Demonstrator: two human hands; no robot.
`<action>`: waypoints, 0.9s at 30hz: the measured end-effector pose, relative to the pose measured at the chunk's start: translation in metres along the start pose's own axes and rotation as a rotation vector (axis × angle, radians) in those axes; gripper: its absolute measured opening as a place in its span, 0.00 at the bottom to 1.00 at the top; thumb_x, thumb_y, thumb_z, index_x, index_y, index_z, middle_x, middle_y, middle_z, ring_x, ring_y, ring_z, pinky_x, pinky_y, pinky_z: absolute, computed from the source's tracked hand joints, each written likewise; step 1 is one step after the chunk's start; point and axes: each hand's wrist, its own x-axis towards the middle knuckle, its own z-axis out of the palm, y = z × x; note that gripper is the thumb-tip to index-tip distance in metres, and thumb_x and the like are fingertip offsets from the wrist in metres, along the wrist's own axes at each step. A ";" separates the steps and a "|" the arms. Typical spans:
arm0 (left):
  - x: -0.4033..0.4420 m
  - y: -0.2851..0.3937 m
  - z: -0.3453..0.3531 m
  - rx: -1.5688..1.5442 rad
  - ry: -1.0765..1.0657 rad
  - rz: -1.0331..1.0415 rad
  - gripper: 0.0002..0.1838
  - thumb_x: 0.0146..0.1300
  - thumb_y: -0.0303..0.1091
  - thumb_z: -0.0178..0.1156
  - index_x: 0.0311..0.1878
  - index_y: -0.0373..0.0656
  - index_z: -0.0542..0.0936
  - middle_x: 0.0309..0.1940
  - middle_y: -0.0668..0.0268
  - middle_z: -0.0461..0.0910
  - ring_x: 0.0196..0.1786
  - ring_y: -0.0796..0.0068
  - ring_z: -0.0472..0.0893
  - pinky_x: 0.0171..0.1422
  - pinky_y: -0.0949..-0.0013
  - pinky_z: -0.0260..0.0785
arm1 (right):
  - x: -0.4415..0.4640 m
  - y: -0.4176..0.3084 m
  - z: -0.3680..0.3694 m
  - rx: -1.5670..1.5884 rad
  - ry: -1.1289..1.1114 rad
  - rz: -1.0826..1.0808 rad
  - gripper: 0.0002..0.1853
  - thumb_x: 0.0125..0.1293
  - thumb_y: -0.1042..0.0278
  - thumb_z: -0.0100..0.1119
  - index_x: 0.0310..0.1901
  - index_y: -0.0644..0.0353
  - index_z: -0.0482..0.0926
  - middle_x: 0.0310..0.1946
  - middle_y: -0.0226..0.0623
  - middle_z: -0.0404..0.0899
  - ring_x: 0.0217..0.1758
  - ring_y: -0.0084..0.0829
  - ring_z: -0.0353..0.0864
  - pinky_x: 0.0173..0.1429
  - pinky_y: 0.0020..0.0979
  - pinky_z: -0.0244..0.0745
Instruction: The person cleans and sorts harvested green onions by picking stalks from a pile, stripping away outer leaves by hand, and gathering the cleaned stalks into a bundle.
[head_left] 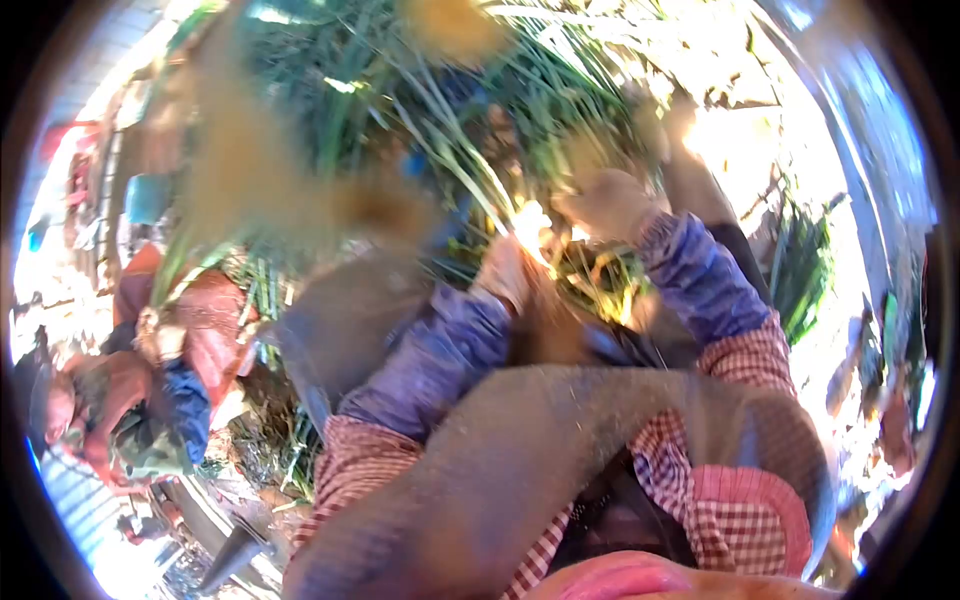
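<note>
My left hand (505, 270) is closed around the pale lower end of a few long green onions (468, 160), whose leaves run up and to the left. Strong sunlight washes out the white ends beside my fingers. Just to the right, my right hand (612, 205) is raised near those ends, its fingers smeared by motion. Whether it grips anything cannot be made out. Beyond both hands lies a large heap of green onions (340, 70). Yellowish leaf scraps (605, 280) lie below my hands.
At the left, another person (150, 370) sits holding green stalks. More green bunches (803, 265) lie at the right. A dark pointed object (232, 557) is at the lower left. Yellow-brown smudges blur part of the upper view.
</note>
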 end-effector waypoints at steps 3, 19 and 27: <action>-0.010 0.016 0.029 -0.005 -0.015 -0.267 0.15 0.66 0.38 0.43 0.49 0.40 0.72 0.42 0.59 0.78 0.44 0.64 0.79 0.50 0.59 0.73 | -0.014 -0.020 0.020 0.490 -0.027 -0.303 0.16 0.59 0.48 0.53 0.33 0.53 0.78 0.13 0.34 0.70 0.17 0.34 0.71 0.25 0.36 0.70; -0.024 -0.002 0.027 0.148 0.246 0.075 0.09 0.60 0.23 0.52 0.44 0.35 0.74 0.35 0.60 0.78 0.40 0.66 0.78 0.48 0.66 0.74 | 0.017 -0.034 0.035 0.743 0.358 0.071 0.13 0.56 0.58 0.64 0.27 0.58 0.77 0.19 0.29 0.75 0.16 0.18 0.70 0.20 0.19 0.66; -0.037 0.005 0.048 -0.121 0.188 -0.045 0.07 0.59 0.22 0.51 0.41 0.35 0.73 0.34 0.56 0.77 0.36 0.63 0.79 0.45 0.68 0.77 | 0.024 -0.025 0.019 1.427 0.212 0.102 0.19 0.67 0.61 0.47 0.54 0.65 0.70 0.23 0.28 0.71 0.17 0.13 0.60 0.28 0.18 0.66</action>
